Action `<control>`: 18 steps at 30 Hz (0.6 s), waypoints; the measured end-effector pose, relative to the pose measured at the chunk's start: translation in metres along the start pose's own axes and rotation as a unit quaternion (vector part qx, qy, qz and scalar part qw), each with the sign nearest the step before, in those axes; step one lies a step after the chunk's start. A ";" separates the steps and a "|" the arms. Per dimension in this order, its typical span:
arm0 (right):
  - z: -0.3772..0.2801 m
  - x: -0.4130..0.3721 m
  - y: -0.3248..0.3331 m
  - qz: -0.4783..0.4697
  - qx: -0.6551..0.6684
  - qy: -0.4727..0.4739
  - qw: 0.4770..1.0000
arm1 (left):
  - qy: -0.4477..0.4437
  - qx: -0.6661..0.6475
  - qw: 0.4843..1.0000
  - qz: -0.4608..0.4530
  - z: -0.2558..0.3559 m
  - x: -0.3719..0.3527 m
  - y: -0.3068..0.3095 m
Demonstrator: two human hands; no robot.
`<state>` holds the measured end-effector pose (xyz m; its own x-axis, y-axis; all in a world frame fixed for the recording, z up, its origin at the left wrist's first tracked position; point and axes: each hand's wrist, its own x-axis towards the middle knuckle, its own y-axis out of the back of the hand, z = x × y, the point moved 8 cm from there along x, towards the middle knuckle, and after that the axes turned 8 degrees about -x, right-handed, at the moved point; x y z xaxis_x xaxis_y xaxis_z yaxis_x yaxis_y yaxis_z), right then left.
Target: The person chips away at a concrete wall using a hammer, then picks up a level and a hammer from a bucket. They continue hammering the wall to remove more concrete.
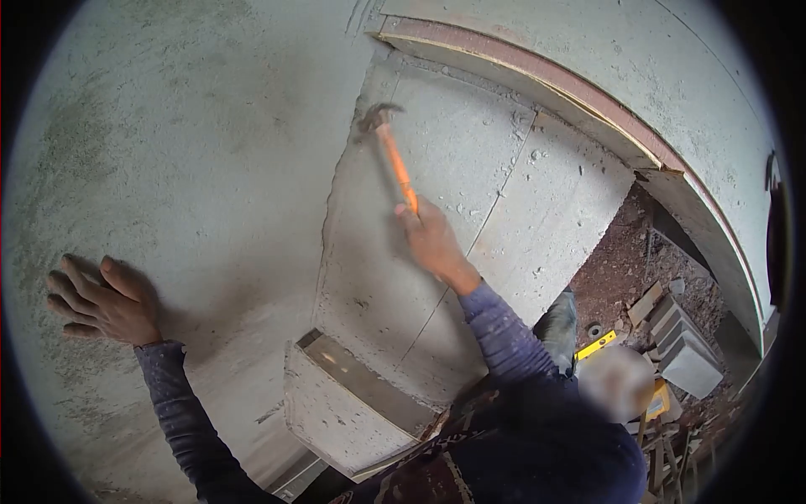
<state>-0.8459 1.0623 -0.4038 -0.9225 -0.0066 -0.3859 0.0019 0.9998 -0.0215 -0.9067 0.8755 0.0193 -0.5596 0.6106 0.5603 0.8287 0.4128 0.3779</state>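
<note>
My right hand (437,245) is closed around the orange handle of a claw hammer (395,160). The hammer's dark head is over the upper left part of a grey panel (457,126), near the ragged edge where it meets the plastered wall (235,109). Small chips and bits of grit are scattered on the panel, and a straight joint line crosses it. Far to the left, my left hand (105,307) lies against the wall with its fingers spread and nothing in it.
A curved edge strip (520,59) borders the panel at the upper right. Below right is rubble (621,252), with a stack of grey tile-like pieces (684,344) and a yellow spirit level (596,345). A boxed ledge (353,412) juts out near my body.
</note>
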 end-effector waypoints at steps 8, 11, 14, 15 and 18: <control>-0.053 0.038 0.085 0.322 0.460 0.196 0.804 | -0.005 0.008 1.000 0.001 0.001 0.000 -0.001; 0.032 0.057 -0.031 0.196 0.019 0.028 0.980 | -0.007 0.002 1.000 0.005 -0.002 -0.001 -0.002; 0.019 0.010 -0.016 -0.025 -0.007 0.016 1.000 | 0.001 0.005 1.000 0.003 -0.003 0.000 -0.002; 0.000 -0.009 0.013 -0.008 0.016 0.001 1.000 | 0.001 0.004 1.000 -0.003 -0.003 -0.001 0.000; -0.064 -0.033 0.090 0.115 0.259 0.020 0.959 | -0.012 0.004 1.000 0.000 0.003 0.003 0.000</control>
<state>-0.8402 1.1533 -0.3341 -0.8884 0.2244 -0.4004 0.3893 0.8305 -0.3983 -0.9078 0.8793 0.0186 -0.5593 0.6269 0.5424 0.8289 0.4177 0.3720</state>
